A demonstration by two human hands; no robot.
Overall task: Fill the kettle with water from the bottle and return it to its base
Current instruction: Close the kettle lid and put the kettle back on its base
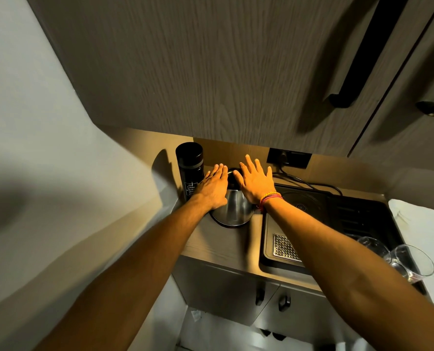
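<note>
A steel kettle (236, 209) with a black lid stands on the wooden counter (221, 247), near the back wall. A tall black bottle (190, 168) with white lettering stands upright just left of it. My left hand (214, 187) reaches flat over the kettle's left side, fingers straight and together, holding nothing. My right hand (256, 179) hovers over the kettle's right side with fingers spread, also holding nothing. Both hands hide most of the lid. Whether they touch the kettle I cannot tell. The kettle's base is hidden under it.
A black tray (337, 224) with a perforated metal drain sits right of the kettle. Glasses (411, 262) stand at its front right. A wall socket (288, 158) with a cord is behind. Overhead cabinets (210, 72) hang low above the counter. A wall closes the left side.
</note>
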